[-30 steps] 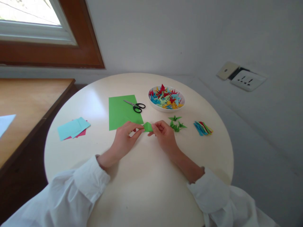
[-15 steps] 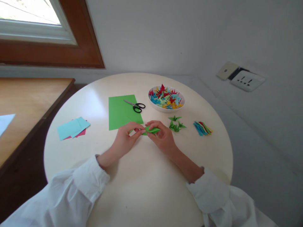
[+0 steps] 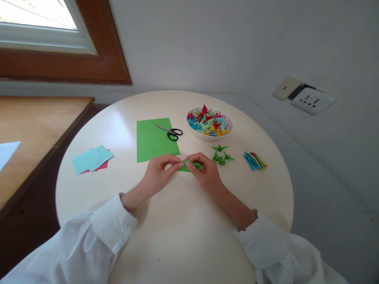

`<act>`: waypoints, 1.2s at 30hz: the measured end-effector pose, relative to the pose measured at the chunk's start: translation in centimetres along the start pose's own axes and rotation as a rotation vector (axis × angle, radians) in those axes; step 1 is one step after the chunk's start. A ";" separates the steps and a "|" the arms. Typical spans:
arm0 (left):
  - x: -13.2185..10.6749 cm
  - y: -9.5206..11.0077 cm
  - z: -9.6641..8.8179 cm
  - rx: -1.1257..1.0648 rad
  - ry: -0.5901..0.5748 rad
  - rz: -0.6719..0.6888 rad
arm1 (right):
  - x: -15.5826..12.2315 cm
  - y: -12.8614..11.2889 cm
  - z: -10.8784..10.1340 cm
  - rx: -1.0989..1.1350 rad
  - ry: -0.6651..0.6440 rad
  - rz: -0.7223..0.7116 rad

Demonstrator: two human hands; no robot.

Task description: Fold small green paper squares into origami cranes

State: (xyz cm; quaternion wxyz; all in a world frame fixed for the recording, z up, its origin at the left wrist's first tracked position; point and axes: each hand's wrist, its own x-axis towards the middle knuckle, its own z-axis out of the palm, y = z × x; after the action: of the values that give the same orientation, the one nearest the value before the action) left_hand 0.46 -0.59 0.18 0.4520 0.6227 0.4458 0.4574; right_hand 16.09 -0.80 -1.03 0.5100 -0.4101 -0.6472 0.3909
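Note:
Both my hands pinch a small folded green paper piece (image 3: 189,165) low over the round cream table (image 3: 177,236). My left hand (image 3: 160,173) grips its left end with curled fingers. My right hand (image 3: 205,171) grips its right end, fingers closed over it. Just behind my left hand lies a green paper sheet (image 3: 154,138) with black-handled scissors (image 3: 170,133) on its right edge. To the right of my right hand sit a few small green folded cranes (image 3: 221,154).
A white bowl (image 3: 209,136) of several coloured paper cranes stands behind the hands. Coloured paper strips (image 3: 254,160) lie at the right. Light blue and pink sheets (image 3: 91,159) lie at the left. A wooden ledge (image 3: 32,130) adjoins the table's left side.
The green piece went from a raised triangle to a flatter, narrower shape. My right-hand fingers closed over its right end and both hands drew slightly nearer me.

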 end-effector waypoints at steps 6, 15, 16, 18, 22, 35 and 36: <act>0.1 0.3 0.0 -0.105 -0.022 -0.188 | 0.0 0.1 -0.1 -0.063 0.039 -0.001; 0.1 1.0 -1.0 -0.246 -0.175 -0.423 | 0.1 0.1 -0.3 -0.131 0.000 0.066; 0.2 1.1 -1.1 -0.260 -0.185 -0.453 | 0.1 0.1 -0.4 -0.140 0.005 0.072; 0.3 1.3 -1.2 -0.287 -0.189 -0.493 | 0.1 0.0 -0.5 -0.154 0.013 0.076; 0.4 1.3 -1.3 -0.306 -0.191 -0.510 | 0.2 -0.1 -0.5 -0.151 0.005 0.076; 0.4 1.0 -1.5 -0.262 -0.193 -0.493 | 0.1 0.0 -0.4 -0.158 -0.011 0.039; 0.4 1.0 -1.5 -0.260 -0.187 -0.488 | 0.1 0.0 -0.4 -0.166 -0.010 0.038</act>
State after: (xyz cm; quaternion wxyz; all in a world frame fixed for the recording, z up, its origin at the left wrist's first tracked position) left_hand -0.78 -0.19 1.43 0.6639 0.4731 0.4765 0.3292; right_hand 16.43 -0.73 -0.91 0.4637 -0.4611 -0.6720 0.3476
